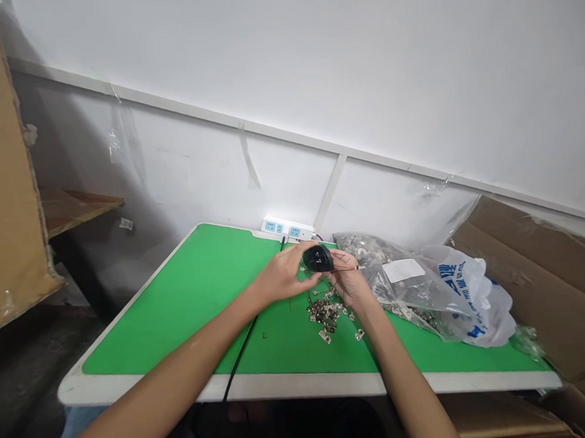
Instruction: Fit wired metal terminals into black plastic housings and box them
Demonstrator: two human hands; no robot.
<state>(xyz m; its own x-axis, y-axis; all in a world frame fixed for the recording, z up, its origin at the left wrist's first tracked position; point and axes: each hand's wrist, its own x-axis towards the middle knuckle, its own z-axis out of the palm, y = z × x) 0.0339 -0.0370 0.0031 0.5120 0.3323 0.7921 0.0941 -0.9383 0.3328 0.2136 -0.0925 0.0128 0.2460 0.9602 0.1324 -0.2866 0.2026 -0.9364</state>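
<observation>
Above the green-topped table, my left hand is closed around a black cup-shaped part, thumb below and fingers over its top. A dark, glossy opening on that part faces me. My right hand curls against its right side, and its fingertips are partly hidden behind it. Thin wires run across the right palm; I cannot make out where they end. Just beneath both hands lies a loose pile of small metal pieces, with a few single ones scattered around it.
A white power strip sits at the table's back edge by the wall. A black cable crosses the green top. Clear bags of metal pieces and a white-blue plastic bag lie right. Cardboard stands beyond.
</observation>
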